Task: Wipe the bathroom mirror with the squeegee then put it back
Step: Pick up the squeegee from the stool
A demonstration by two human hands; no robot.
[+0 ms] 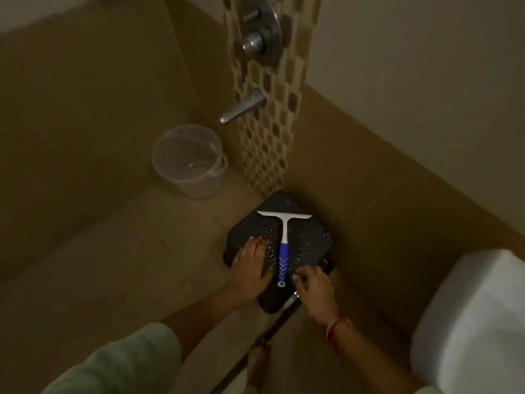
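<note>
Both forearms were bare. The left hand [251, 267] wore a thin ring [243, 254] on one finger. The right hand [312, 290] had a red and pale thread band [333, 328] wound round the wrist, with a loose red end trailing toward the near side. At the near left, a pale greenish-white cloth [119, 362], a sleeve or a garment over the knee, looked soft and creased. Near the lower middle a bare foot [258, 356] showed, dim and blurred.

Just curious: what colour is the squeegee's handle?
Blue with white chevrons on the squeegee, clearest in the head view.
</note>
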